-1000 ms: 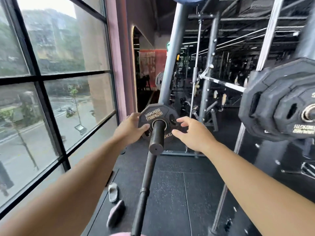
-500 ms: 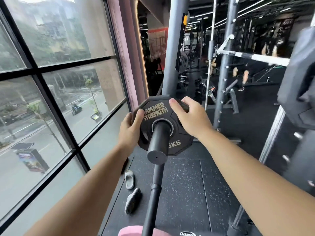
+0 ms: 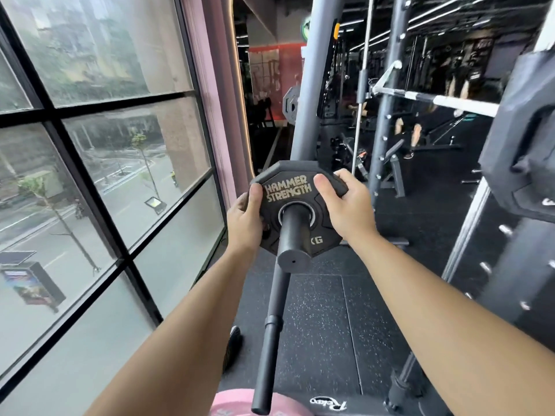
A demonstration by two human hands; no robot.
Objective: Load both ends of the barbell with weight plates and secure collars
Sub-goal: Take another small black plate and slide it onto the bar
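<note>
Fingers: both thumbs lie on the front face of the weight plate (image 3: 295, 202), the other fingers are wrapped behind its rim and are hidden; so each hand is clamped on the plate.
Left hand (image 3: 244, 225): holds the left edge of the plate, thumb just beside the word HAMMER.
Right hand (image 3: 345, 207): holds the upper right edge, thumb on the end of the word STRENGTH.
Plate position: between the two hands, threaded on the barbell sleeve (image 3: 292, 235), which passes through the centre hole; the end of the sleeve stands out toward the camera.
Handling, my judgement: the plate is small and rigid, with a rubber-like matte coating, so it should not slip; it seems light enough for two hands without effort. The flat sides of the rim are good places to take hold.
Step, my judgement: the plate sits on the sleeve; whether it is fully seated I cannot tell.
Collar: I see none on this end, so this part is not yet done.
Around: rack upright (image 3: 318, 76) behind the plate, window (image 3: 114, 151) at the left, rubber floor (image 3: 318, 331) below.
</note>
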